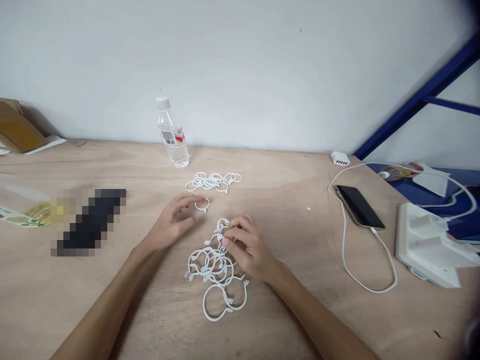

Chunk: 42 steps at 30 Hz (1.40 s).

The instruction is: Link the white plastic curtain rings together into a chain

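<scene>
White plastic rings with small clasp ends lie on the wooden table. My left hand (173,222) has its thumb apart from its fingers, and its fingertips touch the far edge of a single closed ring (202,209). Over the top of a loose pile of open rings (213,265), my right hand (249,247) pinches a ring (220,239) between thumb and fingers; the fingers partly hide it. Behind the left hand lies a second group of closed rings (212,181).
A water bottle (173,135) stands near the wall. To the right are a phone (360,207) on a white cable, a small white charger block (340,158) and a power strip (420,245). A blurred dark object (90,217) and a plastic bag (22,200) lie left.
</scene>
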Each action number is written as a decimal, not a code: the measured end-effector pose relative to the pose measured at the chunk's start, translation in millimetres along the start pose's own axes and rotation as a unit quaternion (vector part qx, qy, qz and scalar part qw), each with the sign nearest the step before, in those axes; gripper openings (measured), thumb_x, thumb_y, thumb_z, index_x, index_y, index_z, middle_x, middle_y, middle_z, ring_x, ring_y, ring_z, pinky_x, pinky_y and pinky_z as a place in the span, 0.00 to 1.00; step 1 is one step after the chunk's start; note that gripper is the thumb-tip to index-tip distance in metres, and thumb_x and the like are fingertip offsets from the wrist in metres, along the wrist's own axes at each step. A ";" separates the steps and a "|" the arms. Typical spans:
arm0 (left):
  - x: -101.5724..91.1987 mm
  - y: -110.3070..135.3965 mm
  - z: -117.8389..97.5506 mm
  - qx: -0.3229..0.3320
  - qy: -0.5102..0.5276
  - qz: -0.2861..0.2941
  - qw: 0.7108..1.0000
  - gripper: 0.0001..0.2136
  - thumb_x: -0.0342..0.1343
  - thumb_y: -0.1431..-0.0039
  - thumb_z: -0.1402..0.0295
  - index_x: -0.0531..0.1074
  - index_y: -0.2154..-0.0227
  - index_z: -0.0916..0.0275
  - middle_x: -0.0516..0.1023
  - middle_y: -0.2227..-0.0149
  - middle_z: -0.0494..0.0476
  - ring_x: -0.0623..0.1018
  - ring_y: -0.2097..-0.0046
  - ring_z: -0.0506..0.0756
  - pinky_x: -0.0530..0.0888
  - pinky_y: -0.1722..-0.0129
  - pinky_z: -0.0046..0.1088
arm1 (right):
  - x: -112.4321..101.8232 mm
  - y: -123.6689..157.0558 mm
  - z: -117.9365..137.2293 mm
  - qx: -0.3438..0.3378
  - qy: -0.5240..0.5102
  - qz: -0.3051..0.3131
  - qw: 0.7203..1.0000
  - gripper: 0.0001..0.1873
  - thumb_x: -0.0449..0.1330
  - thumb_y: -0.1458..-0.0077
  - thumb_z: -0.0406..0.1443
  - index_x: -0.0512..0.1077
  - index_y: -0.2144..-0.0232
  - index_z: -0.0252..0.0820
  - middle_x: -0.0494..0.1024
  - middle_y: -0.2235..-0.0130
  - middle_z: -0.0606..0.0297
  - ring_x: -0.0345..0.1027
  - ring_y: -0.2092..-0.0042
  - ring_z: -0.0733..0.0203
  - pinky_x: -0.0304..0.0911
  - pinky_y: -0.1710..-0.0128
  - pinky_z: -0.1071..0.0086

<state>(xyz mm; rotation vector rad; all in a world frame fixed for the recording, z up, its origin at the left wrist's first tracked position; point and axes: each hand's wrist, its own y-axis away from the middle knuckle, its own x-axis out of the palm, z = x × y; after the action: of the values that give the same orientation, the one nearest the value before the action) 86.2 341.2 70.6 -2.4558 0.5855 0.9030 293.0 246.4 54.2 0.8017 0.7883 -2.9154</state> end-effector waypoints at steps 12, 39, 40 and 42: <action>19.0 1.1 2.2 -0.022 -0.047 -0.032 0.998 0.11 0.50 0.40 0.62 0.75 0.64 0.61 0.79 0.64 0.56 0.75 0.63 0.55 0.71 0.61 0.31 | -0.9 -0.7 -3.2 0.065 -0.031 -0.108 0.992 0.09 0.56 0.44 0.35 0.77 0.66 0.43 0.69 0.63 0.60 0.63 0.60 0.58 0.61 0.58 0.62; 33.8 4.6 -33.1 0.069 -0.005 -0.060 0.996 0.11 0.53 0.44 0.70 0.68 0.81 0.65 0.69 0.82 0.48 0.67 0.79 0.46 0.64 0.77 0.21 | 17.5 -6.1 7.4 0.186 -0.240 -0.051 0.951 0.15 0.55 0.45 0.42 0.69 0.78 0.39 0.67 0.75 0.68 0.60 0.71 0.64 0.55 0.70 0.70; 34.2 4.4 -32.7 0.055 0.005 -0.060 0.997 0.11 0.53 0.44 0.70 0.69 0.81 0.65 0.70 0.82 0.48 0.67 0.79 0.46 0.63 0.77 0.20 | 18.5 -6.4 6.8 0.173 -0.228 -0.056 0.956 0.14 0.55 0.44 0.41 0.70 0.77 0.39 0.68 0.75 0.67 0.61 0.70 0.64 0.56 0.69 0.70; 36.4 3.7 -32.1 0.029 0.030 -0.055 0.998 0.10 0.52 0.45 0.69 0.70 0.80 0.65 0.71 0.82 0.48 0.68 0.78 0.46 0.64 0.76 0.20 | 18.9 -6.6 5.7 0.154 -0.210 -0.066 0.963 0.14 0.55 0.43 0.40 0.70 0.77 0.39 0.69 0.73 0.66 0.62 0.69 0.63 0.57 0.67 0.69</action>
<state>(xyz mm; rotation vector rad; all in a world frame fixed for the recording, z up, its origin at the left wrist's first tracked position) 125.2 312.3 66.7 -2.4431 0.4855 0.7605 273.0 251.6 52.3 0.1152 0.3697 -3.1969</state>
